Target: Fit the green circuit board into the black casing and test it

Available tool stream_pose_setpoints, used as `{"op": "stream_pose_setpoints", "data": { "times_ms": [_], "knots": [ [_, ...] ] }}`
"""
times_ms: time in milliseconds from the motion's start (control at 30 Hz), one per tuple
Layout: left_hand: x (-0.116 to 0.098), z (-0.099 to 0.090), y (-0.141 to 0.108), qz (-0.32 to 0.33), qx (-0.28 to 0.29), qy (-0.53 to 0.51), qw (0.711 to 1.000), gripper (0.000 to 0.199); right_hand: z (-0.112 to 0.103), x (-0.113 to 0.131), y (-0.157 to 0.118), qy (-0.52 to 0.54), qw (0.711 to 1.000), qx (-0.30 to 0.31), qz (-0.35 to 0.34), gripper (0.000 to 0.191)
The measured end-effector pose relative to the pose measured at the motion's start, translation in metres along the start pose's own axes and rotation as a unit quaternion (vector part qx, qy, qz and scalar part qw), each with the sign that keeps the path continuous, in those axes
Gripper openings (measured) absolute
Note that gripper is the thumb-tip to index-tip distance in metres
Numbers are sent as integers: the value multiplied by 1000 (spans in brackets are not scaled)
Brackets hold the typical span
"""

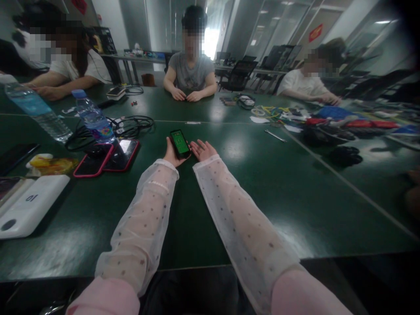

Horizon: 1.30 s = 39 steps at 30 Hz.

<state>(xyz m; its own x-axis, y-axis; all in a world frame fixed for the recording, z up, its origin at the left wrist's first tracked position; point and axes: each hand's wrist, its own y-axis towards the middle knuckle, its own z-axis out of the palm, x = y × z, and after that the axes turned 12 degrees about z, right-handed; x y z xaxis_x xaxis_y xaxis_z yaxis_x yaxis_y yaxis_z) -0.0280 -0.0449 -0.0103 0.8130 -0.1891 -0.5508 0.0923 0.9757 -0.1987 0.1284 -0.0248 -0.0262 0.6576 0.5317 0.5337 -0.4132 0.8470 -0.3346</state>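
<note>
In the head view, a black smartphone [180, 143] with a lit green screen rests in my left hand [172, 154], whose fingers wrap round its edges. The phone is held tilted, its screen facing up toward me. Just to its right lies my right hand [202, 150], palm turned up and fingers spread, holding nothing. Its fingertips are close to the phone's right edge; whether they touch it I cannot tell. Sheer white sleeves with dark dots cover both forearms.
On the green table [256, 205] at left are two phones in pink cases [122, 156], water bottles [93, 117], black cables [138, 124] and a white device [36, 205]. A wrench [275, 136] and a pile of cables [341, 120] lie right. Several people sit around.
</note>
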Motion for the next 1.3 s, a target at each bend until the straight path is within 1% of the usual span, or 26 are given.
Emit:
{"op": "stream_pose_setpoints", "data": {
  "times_ms": [200,400,767,1000,1100,1300],
  "knots": [
    [-2,0,0,-23,14,12,1000,77,0,-2,4,-19,1000,2,-4,26],
    [-4,0,-1,-36,25,33,998,78,4,-3,1,-26,1000,-15,-1,24],
    [-4,2,-1,-46,11,47,998,78,4,-3,4,-12,1000,-4,5,22],
    [-3,3,2,-31,-7,52,998,81,1,-3,8,-21,1000,-1,-1,23],
    [-2,3,4,-26,-1,62,998,82,-1,-3,8,-23,1000,4,-2,23],
    [1,2,9,-26,-20,103,994,83,1,-2,8,-25,1000,-8,-3,27]
  ]
}}
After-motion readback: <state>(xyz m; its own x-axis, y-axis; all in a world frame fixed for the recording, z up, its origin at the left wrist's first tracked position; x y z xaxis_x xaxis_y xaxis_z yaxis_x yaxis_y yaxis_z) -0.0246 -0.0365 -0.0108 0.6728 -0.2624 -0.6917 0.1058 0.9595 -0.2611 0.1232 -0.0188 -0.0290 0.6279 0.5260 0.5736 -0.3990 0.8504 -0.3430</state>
